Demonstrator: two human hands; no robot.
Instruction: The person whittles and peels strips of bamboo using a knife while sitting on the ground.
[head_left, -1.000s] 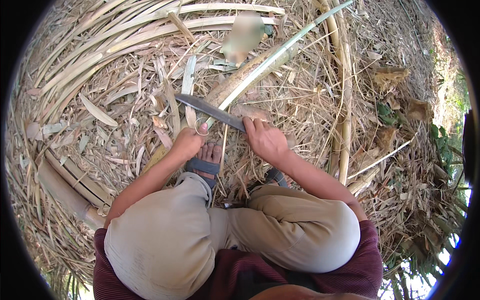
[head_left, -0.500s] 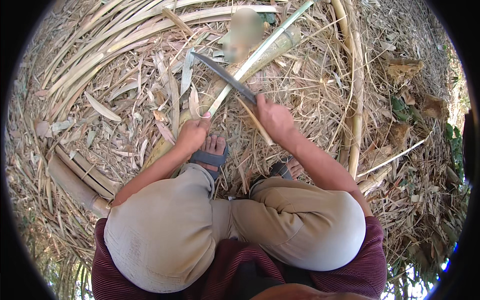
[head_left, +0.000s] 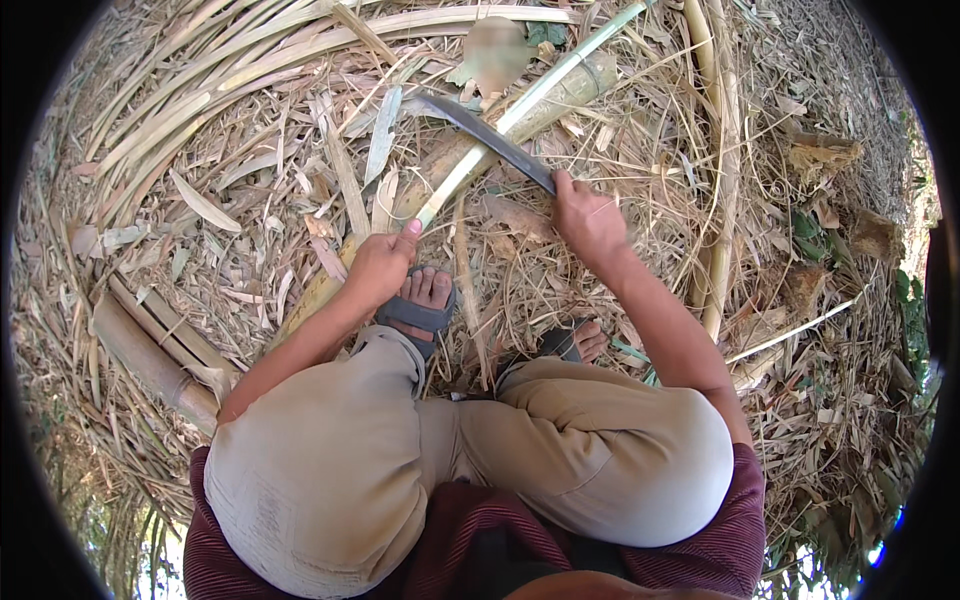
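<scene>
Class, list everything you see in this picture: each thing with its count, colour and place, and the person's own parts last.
bamboo pole: one, pale yellow-green, slanting from upper right to the left hand
machete: one, dark grey blade, raised over the pole
split bamboo strips: many, pale tan, upper left
thick bamboo pieces: a few, brown, at left
dry leaves and shavings: countless, straw-coloured, covering the ground
sandals: two, dark grey, on the feet
trousers: beige, on bent knees
left hand: gripping the pole
right hand: gripping the machete handle
</scene>
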